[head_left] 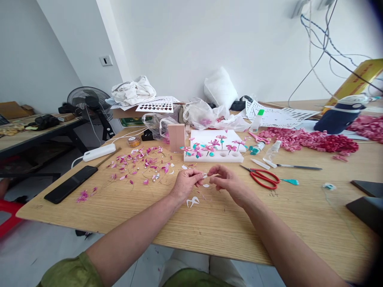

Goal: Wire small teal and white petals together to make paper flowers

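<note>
Pinching a white petal-shaped piece [205, 175] in the left hand [188, 181], holding the right hand [224, 181] just beside with fingers narrowly parted, over the wooden table [215, 229].

1 view, head-worn, faces forward and down across the table [215, 227].

1 black phone [71, 184] chilling on the desk [194, 233], left side, 1 white power strip [99, 152] beyond it, a fan [78, 96] farther back, navy bottle [338, 117] over right, cables [324, 48] dangling by the wall [167, 48].
</note>
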`<act>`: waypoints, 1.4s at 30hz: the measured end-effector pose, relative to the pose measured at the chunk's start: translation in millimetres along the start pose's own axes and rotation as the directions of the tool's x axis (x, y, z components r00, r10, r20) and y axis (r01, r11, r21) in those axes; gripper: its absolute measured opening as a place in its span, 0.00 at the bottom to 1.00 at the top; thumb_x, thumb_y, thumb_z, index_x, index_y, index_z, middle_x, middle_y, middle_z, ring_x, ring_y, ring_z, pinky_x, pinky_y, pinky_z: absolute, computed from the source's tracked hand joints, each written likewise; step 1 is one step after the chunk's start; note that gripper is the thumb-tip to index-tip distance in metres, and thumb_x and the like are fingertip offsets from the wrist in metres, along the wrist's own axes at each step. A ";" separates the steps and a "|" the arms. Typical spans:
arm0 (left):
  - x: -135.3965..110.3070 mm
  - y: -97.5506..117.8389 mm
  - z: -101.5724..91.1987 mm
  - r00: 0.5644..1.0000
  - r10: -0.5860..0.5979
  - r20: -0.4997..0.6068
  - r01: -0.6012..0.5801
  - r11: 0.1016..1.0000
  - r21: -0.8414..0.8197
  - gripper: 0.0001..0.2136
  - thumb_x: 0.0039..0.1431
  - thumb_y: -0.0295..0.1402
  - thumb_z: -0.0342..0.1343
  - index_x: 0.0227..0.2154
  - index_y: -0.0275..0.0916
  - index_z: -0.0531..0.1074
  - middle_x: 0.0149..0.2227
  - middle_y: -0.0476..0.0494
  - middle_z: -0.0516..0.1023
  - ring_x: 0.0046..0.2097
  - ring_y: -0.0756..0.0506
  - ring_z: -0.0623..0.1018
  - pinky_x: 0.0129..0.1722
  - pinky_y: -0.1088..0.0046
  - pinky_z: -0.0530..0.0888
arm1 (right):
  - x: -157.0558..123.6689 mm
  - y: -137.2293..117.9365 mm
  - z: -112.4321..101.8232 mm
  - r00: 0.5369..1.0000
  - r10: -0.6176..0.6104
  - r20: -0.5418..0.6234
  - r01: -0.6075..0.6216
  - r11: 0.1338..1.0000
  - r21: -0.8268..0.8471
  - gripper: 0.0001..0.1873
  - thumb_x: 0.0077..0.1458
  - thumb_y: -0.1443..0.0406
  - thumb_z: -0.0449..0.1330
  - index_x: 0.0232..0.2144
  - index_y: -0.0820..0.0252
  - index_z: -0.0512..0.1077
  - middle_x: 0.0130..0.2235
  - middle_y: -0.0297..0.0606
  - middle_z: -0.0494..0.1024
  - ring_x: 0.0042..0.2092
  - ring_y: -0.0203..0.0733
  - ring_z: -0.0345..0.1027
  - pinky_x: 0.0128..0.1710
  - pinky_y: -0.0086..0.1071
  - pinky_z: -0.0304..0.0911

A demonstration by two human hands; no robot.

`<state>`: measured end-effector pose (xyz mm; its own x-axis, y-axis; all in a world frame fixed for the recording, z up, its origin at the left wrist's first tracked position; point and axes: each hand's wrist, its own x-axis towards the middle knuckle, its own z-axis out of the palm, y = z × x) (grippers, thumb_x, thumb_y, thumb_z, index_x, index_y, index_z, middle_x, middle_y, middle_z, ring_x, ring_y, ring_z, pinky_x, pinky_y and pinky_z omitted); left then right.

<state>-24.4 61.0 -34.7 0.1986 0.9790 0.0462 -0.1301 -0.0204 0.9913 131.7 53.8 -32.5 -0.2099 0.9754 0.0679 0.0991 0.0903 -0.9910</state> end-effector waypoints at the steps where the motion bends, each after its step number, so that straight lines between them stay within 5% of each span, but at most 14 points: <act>1: 0.1 1.1 -0.2 1.000 0.003 -0.002 -0.003 0.999 0.037 0.05 0.43 0.30 0.57 0.19 0.33 0.71 0.16 0.52 0.67 0.21 0.55 0.65 0.23 0.79 0.61 | -0.9 -1.5 -3.7 0.998 -0.034 -0.050 0.033 0.999 -0.019 0.08 0.45 0.64 0.57 0.31 0.58 0.65 0.32 0.33 0.69 0.32 0.35 0.63 0.27 0.27 0.59; 5: -0.7 4.7 0.0 1.000 0.005 0.027 -0.008 0.990 0.140 0.05 0.43 0.29 0.56 0.17 0.33 0.71 0.15 0.52 0.67 0.20 0.55 0.64 0.23 0.78 0.62 | -4.4 -7.1 -10.9 0.951 -0.229 -0.207 0.180 0.956 -0.230 0.09 0.48 0.63 0.54 0.35 0.56 0.66 0.38 0.36 0.70 0.41 0.40 0.63 0.38 0.33 0.59; 11: -1.8 3.2 0.3 0.998 0.004 0.059 -0.016 0.979 0.202 0.05 0.44 0.30 0.55 0.20 0.33 0.72 0.16 0.51 0.67 0.20 0.54 0.65 0.22 0.78 0.63 | -4.4 -9.1 -1.8 0.947 -0.323 -0.005 0.266 0.788 -0.556 0.05 0.48 0.65 0.54 0.26 0.58 0.70 0.32 0.35 0.72 0.35 0.39 0.65 0.36 0.32 0.58; 33: -5.0 5.9 -0.2 0.984 -0.025 0.175 -0.002 0.988 0.151 0.15 0.49 0.41 0.51 0.17 0.33 0.68 0.17 0.49 0.67 0.21 0.53 0.66 0.23 0.78 0.62 | -2.6 -6.6 0.0 0.967 -0.251 0.048 0.231 0.779 -0.583 0.07 0.48 0.66 0.52 0.20 0.59 0.65 0.25 0.34 0.70 0.29 0.38 0.63 0.31 0.31 0.56; 42: 0.4 -2.4 -3.6 0.979 -0.073 0.191 0.040 0.985 0.170 0.09 0.42 0.34 0.58 0.22 0.32 0.70 0.18 0.52 0.66 0.22 0.54 0.65 0.23 0.78 0.62 | -3.5 -6.2 0.5 0.978 -0.201 0.049 0.189 0.772 -0.607 0.07 0.47 0.66 0.53 0.21 0.59 0.66 0.25 0.34 0.70 0.30 0.39 0.63 0.31 0.31 0.56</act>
<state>-27.6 62.1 -37.5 0.3892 0.9211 -0.0033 0.0454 -0.0156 0.9988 131.3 49.8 -26.7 -0.2726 0.9263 0.2601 0.6271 0.3761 -0.6821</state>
